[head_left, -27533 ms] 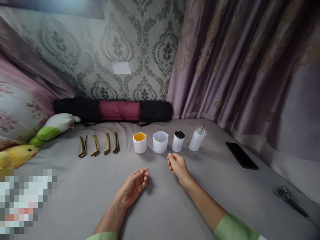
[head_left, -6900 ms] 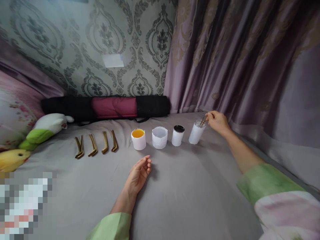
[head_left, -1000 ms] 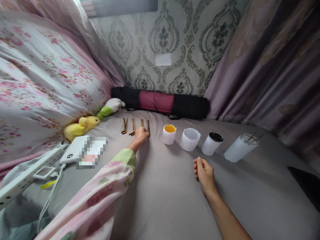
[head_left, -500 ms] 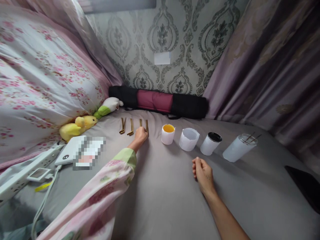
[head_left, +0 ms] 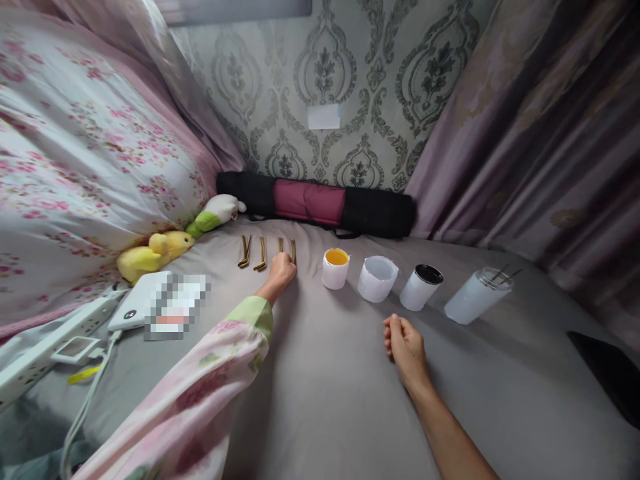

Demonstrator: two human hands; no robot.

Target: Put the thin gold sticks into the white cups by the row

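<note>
My left hand (head_left: 283,268), in a floral sleeve, is closed around the lower ends of slim gold straws, whose upper ends (head_left: 293,248) stick out beyond my knuckles. Left of it lie more gold bent metal straws (head_left: 245,253) in small groups, one of them (head_left: 261,255) nearest the hand. My right hand (head_left: 406,347) rests on the grey sheet in a loose fist, with nothing visible in it. Beyond it stand a white-wrapped cup with a yellow inside (head_left: 335,272), a wide whitish cup (head_left: 377,283), a white cup with a black inside (head_left: 420,290) and a frosted jar (head_left: 470,301) holding thin sticks.
A black and maroon rolled bag (head_left: 310,202) lies along the patterned wall. At left are plush toys (head_left: 155,255), a white power bank (head_left: 140,303), a power strip (head_left: 55,347) and cables. A dark flat object (head_left: 607,373) lies at the right edge.
</note>
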